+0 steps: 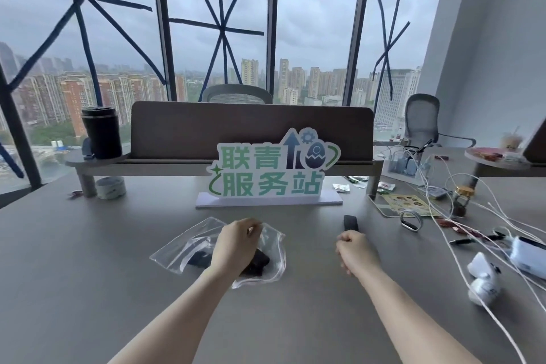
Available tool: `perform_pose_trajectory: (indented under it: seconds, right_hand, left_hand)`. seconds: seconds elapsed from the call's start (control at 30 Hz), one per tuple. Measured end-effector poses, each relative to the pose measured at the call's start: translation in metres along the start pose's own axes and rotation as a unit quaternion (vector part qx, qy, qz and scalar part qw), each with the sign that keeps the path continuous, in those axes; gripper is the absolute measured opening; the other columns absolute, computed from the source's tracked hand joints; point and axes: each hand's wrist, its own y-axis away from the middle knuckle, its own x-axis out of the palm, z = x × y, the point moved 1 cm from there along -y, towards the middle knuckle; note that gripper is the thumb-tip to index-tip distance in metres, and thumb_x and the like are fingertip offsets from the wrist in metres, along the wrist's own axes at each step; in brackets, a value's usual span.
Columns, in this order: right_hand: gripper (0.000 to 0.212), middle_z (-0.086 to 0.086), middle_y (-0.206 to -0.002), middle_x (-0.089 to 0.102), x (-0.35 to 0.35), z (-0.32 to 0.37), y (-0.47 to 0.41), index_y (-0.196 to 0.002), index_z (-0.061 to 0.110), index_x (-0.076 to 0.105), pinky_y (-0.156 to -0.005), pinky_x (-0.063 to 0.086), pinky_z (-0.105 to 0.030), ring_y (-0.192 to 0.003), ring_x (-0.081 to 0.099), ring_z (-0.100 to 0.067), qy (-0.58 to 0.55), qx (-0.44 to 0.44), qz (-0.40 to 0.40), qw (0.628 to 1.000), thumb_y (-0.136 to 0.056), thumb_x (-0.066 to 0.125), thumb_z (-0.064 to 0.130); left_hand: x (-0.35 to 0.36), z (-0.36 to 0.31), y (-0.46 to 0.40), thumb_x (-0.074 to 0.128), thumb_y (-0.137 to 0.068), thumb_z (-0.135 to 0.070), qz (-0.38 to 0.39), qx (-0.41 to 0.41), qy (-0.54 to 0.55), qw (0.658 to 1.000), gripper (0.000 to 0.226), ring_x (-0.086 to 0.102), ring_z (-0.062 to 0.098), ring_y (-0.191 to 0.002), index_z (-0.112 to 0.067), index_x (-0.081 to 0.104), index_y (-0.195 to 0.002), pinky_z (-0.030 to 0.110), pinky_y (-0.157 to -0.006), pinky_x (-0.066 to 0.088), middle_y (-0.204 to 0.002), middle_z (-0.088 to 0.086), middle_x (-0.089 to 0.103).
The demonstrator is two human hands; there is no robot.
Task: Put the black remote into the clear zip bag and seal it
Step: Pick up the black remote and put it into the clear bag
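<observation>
left hand [236, 241] pinching bag [177, 251] far edge, dark item inside | right hand [353, 245] curling loosely, empty, nearing remote [350, 223] | insertion, sealing pending

Landmark: green-and-white cut-out sign [271, 167]
Left of sign: black cylindrical tumbler [102, 132], white tape roll [110, 188]
Right of sign: white cables [472, 216]

Left hand [236, 242] covers clear zip bag [274, 248] middle — dark contents [261, 261] inside blurred, unidentifiable.
</observation>
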Motion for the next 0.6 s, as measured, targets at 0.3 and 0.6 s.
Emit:
perform_pose_trajectory:
  seconds: [0.3, 0.6]
  right_hand:
    - [0.056, -0.016, -0.131, 0.054, -0.001, -0.027, -0.055, -0.128, 0.008, 0.056, -0.092, 0.045, -0.040, -0.116, 0.058, -0.034, 0.203, 0.068, -0.067, 0.975, -0.093, 0.049, 0.050]
    - [0.019, -0.008, -0.060, 0.059, 0.002, -0.028, -0.058, -0.084, 0.006, 0.055, -0.045, 0.037, -0.024, -0.040, 0.046, -0.019, -0.038, 0.087, 0.111, 0.989, -0.083, 0.060, 0.025]
  left_hand:
    - [0.009, 0.025, 0.011, 0.053, -0.081, -0.029, 0.067, -0.050, -0.015, 0.996, 0.030, 0.036, 0.020, -0.050, -0.006, 0.048, -0.063, 0.031, -0.053, 0.033, -0.057, 0.010, 0.050]
    - [-0.004, 0.032, 0.005, 0.057, -0.082, -0.023, 0.042, -0.114, 0.041, 0.992, 0.022, 0.046, 0.016, -0.044, -0.007, 0.067, -0.071, 0.030, -0.049, 0.040, -0.051, 0.008, 0.057]
